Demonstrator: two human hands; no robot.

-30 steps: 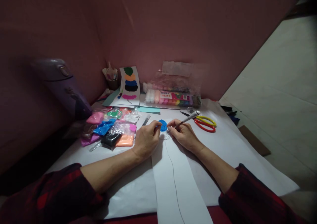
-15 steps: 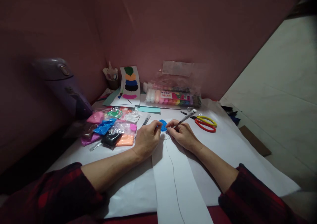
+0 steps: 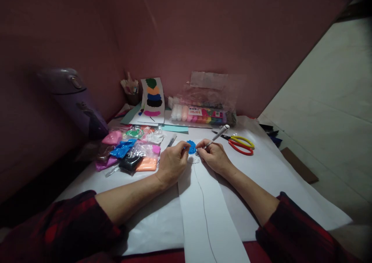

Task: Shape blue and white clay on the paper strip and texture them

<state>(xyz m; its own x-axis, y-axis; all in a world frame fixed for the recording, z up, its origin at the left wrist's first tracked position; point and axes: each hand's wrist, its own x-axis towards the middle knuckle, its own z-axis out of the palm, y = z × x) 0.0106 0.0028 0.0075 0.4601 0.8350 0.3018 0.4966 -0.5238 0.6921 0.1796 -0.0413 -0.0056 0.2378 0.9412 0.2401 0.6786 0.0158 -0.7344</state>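
A long strip of white paper (image 3: 197, 208) runs up the table with a pencil-thin line drawn along it. Near its far end sits a round patch of blue clay (image 3: 191, 147) with a rough, textured surface. My left hand (image 3: 173, 162) is closed in a pinch at the left edge of the blue patch; whatever lies between its fingertips is hidden. In my right hand (image 3: 215, 157) is a slim pen-like tool (image 3: 220, 132) with a striped white handle. Its lower end points at the patch's right edge, too small to make out clearly.
Left of my hands lie several bagged clay pieces (image 3: 130, 154) and a capped pen (image 3: 172, 140). Scissors (image 3: 241, 144) with red and yellow handles lie right. Behind are a coloured sample strip (image 3: 154, 100), a clay pack (image 3: 200, 115), and a purple bottle (image 3: 78, 104) at far left.
My right hand has shifted slightly, and the handle of the striped tool has tilted a little left and down. My left hand stays in place.
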